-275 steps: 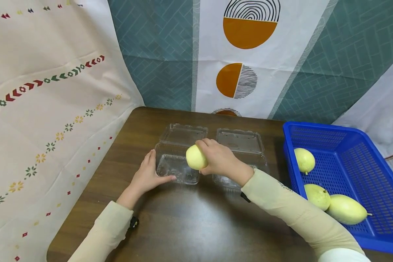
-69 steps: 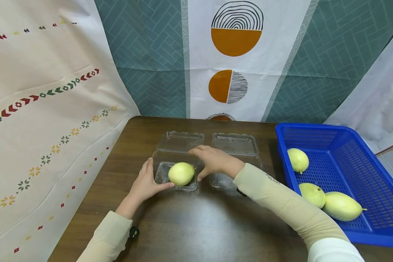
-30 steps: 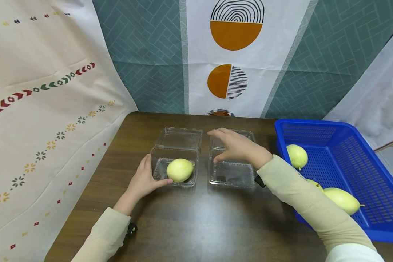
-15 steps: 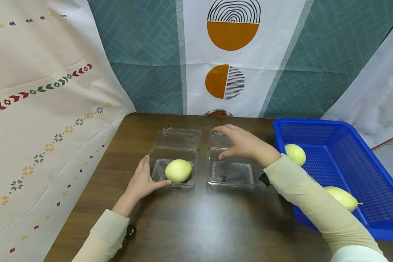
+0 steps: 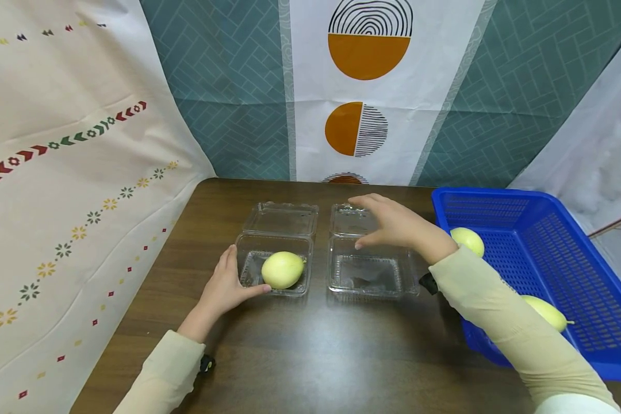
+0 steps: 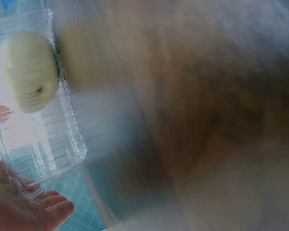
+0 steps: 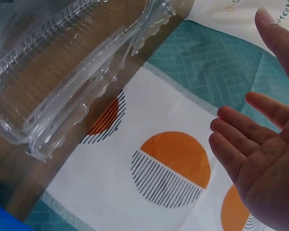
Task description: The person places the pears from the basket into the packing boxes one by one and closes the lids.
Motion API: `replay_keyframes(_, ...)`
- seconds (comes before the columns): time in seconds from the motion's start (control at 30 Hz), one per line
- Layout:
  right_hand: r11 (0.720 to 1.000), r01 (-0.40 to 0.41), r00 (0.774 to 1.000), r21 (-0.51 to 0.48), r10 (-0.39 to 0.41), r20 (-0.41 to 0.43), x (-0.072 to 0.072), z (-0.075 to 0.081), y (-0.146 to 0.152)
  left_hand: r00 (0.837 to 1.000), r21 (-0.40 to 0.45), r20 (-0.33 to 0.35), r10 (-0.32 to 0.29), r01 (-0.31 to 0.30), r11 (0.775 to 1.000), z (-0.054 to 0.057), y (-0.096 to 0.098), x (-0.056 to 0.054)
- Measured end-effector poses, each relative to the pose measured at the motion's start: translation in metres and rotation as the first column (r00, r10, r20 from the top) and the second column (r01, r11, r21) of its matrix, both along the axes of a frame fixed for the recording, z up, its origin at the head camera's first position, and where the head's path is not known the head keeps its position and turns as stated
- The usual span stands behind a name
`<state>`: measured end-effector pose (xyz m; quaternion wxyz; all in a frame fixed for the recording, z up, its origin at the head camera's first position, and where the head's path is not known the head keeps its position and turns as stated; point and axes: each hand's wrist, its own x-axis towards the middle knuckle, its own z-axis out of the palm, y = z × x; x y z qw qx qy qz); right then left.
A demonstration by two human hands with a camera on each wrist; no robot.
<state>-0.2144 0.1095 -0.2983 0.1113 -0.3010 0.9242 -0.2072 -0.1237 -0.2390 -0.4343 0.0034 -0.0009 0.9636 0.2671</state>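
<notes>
In the head view a pale yellow-green pear (image 5: 283, 270) lies inside the left clear plastic clamshell box (image 5: 302, 290), whose lid is folded back. My left hand (image 5: 223, 290) rests along the left side of this box, fingers straight and thumb spread toward its front edge. The left wrist view shows the pear (image 6: 31, 72) through the clear wall, with the hand (image 6: 24, 207) at the box's corner. A second clamshell box (image 5: 367, 276) stands to the right, lid back and nothing inside. Above its rear right part hovers my right hand (image 5: 401, 225), fingers spread and holding nothing.
On the right stands a blue plastic basket (image 5: 574, 276) with another pear (image 5: 468, 241) and an elongated pear (image 5: 547, 313), partly hidden by the right sleeve. Both boxes sit on a brown wooden table (image 5: 310, 351). Patterned cloths hang behind and to the left.
The right hand earlier held the pear over the left box; the pear now lies in that box, released. Since then the right hand has moved right over the second box. The left hand stays put.
</notes>
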Motion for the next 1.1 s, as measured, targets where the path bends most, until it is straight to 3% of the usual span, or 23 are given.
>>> replay_keyframes(0.53,0.999,0.037,0.999,0.003,-0.037,0.015,-0.003,0.009,0.02,1.0,0.001,0.006,-0.007,0.007,1.0,0.001,0.001,-0.001)
replay_keyframes(1.1,0.998,0.068,0.996,0.005,-0.068,-0.05,-0.006,0.021,0.045,1.0,0.007,0.02,-0.003,0.003,1.0,0.0,0.0,-0.002)
